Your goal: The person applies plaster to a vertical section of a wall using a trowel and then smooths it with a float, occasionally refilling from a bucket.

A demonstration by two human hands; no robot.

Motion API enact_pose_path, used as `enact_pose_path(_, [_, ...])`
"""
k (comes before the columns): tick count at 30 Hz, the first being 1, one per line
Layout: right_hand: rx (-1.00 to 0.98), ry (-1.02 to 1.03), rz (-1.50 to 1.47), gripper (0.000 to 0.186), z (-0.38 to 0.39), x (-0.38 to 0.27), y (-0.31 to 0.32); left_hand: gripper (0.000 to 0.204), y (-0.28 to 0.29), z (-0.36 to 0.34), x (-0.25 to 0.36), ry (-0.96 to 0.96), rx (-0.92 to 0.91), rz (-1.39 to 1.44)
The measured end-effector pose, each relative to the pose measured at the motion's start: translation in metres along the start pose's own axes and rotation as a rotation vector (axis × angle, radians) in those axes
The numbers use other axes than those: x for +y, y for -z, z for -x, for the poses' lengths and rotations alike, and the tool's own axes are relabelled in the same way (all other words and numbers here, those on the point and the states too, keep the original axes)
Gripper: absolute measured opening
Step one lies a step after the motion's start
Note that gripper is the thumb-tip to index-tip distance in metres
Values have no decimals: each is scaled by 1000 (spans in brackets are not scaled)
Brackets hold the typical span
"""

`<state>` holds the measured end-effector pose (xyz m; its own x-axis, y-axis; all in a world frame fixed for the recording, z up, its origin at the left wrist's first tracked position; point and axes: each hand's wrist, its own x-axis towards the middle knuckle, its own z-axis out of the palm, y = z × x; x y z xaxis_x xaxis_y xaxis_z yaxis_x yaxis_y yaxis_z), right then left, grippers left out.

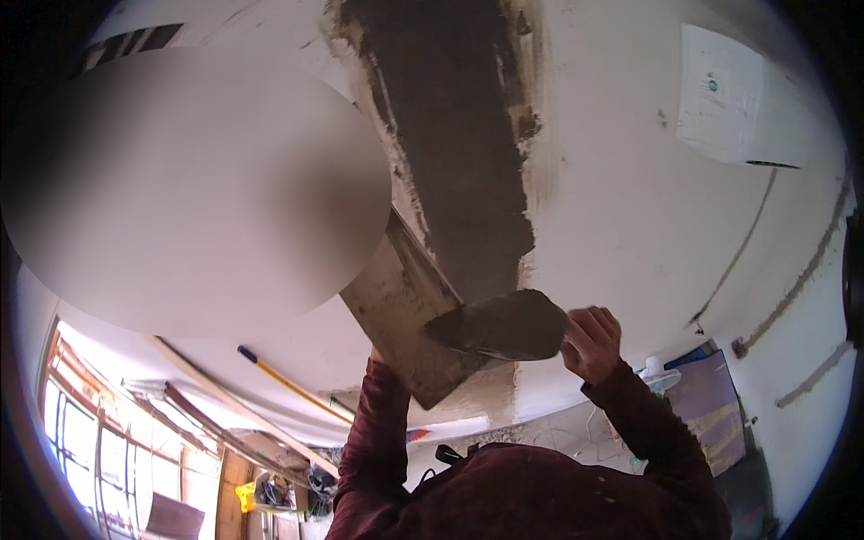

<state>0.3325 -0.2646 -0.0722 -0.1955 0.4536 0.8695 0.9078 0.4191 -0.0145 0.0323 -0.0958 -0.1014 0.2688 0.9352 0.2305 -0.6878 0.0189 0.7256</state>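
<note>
In front of me, my left hand [376,356] supports a flat rectangular plastering float [396,319], held tilted. Most of that hand is hidden behind the float, with only a little skin showing above the sleeve. My right hand [594,342], fingers curled, grips a trowel [508,326] whose rounded blade is dark and coated. The blade's tip overlaps the float's face; I cannot tell whether they touch. Wet-looking grey mortar lines the float's upper right edge. Beyond both tools, a wide dark strip of mortar [450,135] runs up the white wall with ragged, smeared edges.
A white box-shaped appliance [724,94] hangs on the wall at upper right, with a cable below it. At lower left are a yellow pole [292,385], long wooden boards [243,396] and a bright window [76,441]. A blurred oval hides much of the left.
</note>
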Motion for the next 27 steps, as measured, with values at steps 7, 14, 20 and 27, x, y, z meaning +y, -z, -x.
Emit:
enact_pose_path(7, [-15, -13, 18, 38, -84, 25, -14, 50, 9, 29, -23, 151, -170, -241])
enact_pose_path(14, [-168, -278, -359, 32, -174, 70, 16, 52, 42, 66, -15, 193, -133, -385])
enact_pose_path(20, [-33, -128, -80, 31, -207, 150, 7, 53, 92, 87, -16, 235, 31, -241])
enact_pose_path(27, [-74, 29, 248, 24, -200, 135, 23, 45, 77, 107, 36, 107, -19, -267])
